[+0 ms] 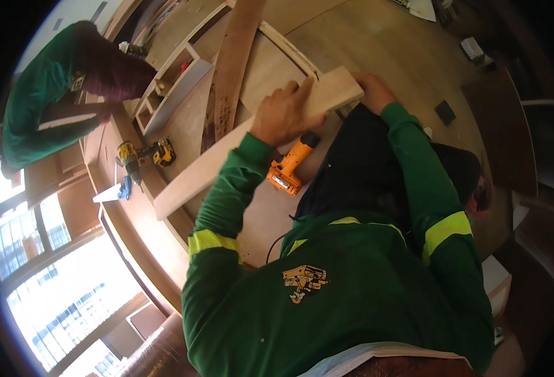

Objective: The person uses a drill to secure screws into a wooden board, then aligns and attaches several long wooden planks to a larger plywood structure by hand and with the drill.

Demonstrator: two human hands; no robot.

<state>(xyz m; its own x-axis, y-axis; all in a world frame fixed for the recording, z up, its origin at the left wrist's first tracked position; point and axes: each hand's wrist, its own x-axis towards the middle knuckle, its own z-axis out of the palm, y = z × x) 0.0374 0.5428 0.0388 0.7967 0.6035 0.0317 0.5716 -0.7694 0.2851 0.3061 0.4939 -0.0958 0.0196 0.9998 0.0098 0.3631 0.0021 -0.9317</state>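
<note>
A long pale wooden board [217,160] slants across in front of me, from the lower left up to its squared end by my right hand. My left hand [283,113] grips the board near that end, fingers laid over its face and thumb along the edge. My right hand [374,94] is closed around the far right end, its fingertips partly hidden behind the wood. Below the board, close to my left wrist, lies an orange handheld tool [293,164] with a black tip.
Yellow-and-black cordless drill [130,160] and a blue-handled tool [124,188] rest on the wooden ledge at left. Beyond stand a compartmented wooden frame [175,91] and a stained brown plank [234,63]. A co-worker in green [44,94] bends over at the far left. Brown panels [503,125] lean at right.
</note>
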